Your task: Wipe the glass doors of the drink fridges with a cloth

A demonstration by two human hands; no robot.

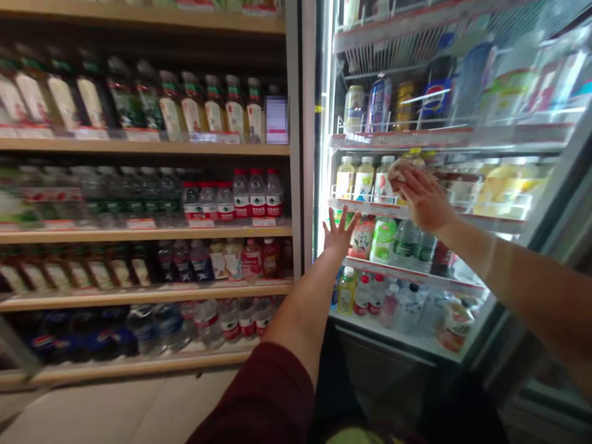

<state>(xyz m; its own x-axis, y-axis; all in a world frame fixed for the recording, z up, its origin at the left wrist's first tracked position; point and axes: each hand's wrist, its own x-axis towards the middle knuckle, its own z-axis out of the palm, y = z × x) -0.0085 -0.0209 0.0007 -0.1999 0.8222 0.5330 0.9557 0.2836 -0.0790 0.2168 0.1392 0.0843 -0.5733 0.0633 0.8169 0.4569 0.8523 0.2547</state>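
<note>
My left hand (339, 233) is raised with fingers spread, holding nothing, in front of the lit cooler beside a pale bottle with a red label (362, 237). My right hand (423, 197) reaches into the cooler at the second shelf (370, 208). Its fingers are pressed on a crumpled light cloth (398, 174) against the bottles there. Yellow and white drink bottles (355, 177) stand just left of that hand. A green bottle (382, 240) sits on the shelf below.
The open cooler (319, 154) holds cans (379, 102) on the upper shelf and more bottles lower down. Its door (555, 203) stands open at right. To the left, wooden shelves (148, 233) carry rows of water bottles (256, 194) and other drinks. Tiled floor lies below.
</note>
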